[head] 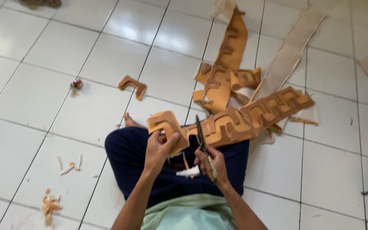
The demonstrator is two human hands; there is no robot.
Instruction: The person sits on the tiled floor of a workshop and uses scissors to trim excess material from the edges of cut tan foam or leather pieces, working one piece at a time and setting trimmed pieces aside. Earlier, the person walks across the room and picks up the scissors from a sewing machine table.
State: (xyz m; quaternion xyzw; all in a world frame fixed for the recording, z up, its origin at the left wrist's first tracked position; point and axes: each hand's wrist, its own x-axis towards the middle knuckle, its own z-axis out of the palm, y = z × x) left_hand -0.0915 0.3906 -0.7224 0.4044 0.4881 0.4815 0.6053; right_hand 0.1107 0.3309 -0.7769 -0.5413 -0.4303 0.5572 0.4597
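Low in the frame's centre, over the lap: left hand (pixel 160 147) pinching tan patterned strip (pixel 231 121), right hand (pixel 209 164) clenched on scissors (pixel 201 134). Probably light, floppy; best held beside the cut. Farther up, offcut pile (pixel 226 68) on tiled floor (pixel 43 127).

Person seated on white tiled floor (pixel 35 127), legs crossed, near bottom edge.

Long tan foam strip w/ raised brown zigzag pattern (pixel 235 121) lies across lap, runs right + away.

Left hand (pixel 160 149) grips strip's left end; right hand (pixel 209 162) just right of it, holding dark-bladed scissors (pixel 201 136) at strip edge.

Pile of tan patterned offcuts (pixel 224 72) behind strip, twd top edge.

Small brown zigzag piece (pixel 132 85) alone, left of pile.

Pale foam scraps (pixel 50 206) at bottom-left corner.
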